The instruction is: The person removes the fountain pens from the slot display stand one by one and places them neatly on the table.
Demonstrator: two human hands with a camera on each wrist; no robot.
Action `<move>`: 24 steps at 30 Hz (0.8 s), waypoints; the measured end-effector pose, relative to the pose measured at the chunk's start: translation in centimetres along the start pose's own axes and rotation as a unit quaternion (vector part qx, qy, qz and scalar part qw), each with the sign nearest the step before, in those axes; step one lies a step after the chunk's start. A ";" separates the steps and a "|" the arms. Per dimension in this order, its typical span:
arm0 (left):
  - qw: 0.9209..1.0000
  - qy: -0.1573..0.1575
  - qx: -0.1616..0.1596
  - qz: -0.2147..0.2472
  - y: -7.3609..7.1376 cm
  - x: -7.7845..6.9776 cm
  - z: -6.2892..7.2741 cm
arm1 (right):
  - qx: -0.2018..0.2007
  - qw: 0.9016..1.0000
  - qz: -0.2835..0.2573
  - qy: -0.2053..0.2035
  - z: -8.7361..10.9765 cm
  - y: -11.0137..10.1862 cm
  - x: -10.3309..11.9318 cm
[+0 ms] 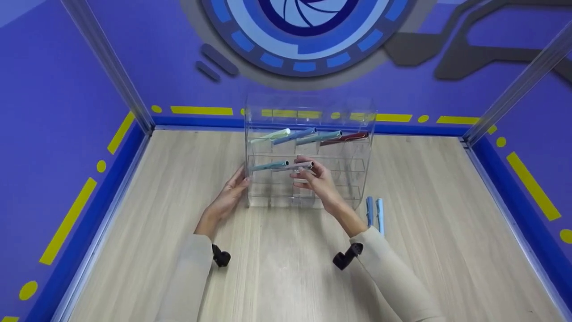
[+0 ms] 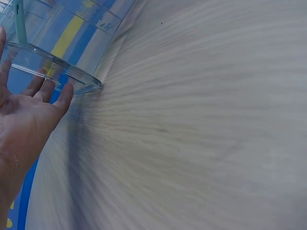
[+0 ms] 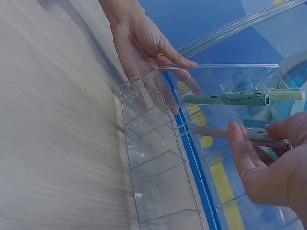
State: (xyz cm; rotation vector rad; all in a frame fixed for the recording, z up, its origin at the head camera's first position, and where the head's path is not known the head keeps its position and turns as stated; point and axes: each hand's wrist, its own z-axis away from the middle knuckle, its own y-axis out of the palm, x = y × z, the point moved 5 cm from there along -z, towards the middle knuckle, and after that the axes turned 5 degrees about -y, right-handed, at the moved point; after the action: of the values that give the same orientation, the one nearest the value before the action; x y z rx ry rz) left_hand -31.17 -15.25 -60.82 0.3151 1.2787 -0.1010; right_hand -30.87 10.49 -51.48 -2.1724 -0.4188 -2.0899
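Note:
A clear plastic pen rack with several tiers of compartments stands on the table. My right hand pinches a greyish-pink pen between thumb and fingers, its far part inside the rack's middle tier. Just left of it lies a teal pen in the same tier. At the rack's left side, my left hand rests with extended fingers against the clear side panel, thumb near the front edge. Above, the upper tier holds a pale green pen, a blue pen, a teal pen and a dark red pen.
A dark blue pen and a light blue pen lie on the wooden table beside my right forearm. Behind the rack rises a blue printed wall, with similar panels and metal posts at both sides.

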 end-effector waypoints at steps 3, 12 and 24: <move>1.000 0.007 0.006 0.000 0.1 -0.1 -0.1 | -0.004 1.000 0.000 -0.002 -0.1 0.0 0.0; 1.000 0.009 0.009 0.001 0.2 -0.1 0.0 | -0.005 1.000 -0.004 -0.017 0.2 -0.5 -0.1; 1.000 0.009 0.008 0.018 0.3 0.0 0.1 | -0.008 0.999 -0.007 -0.047 1.1 -1.7 0.9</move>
State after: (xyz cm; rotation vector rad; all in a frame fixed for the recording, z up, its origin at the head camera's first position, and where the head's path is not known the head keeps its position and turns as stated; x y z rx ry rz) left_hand -31.02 -15.01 -60.71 0.3534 1.2902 -0.0789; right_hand -30.27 12.49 -50.85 -2.2900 -0.4278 -2.0101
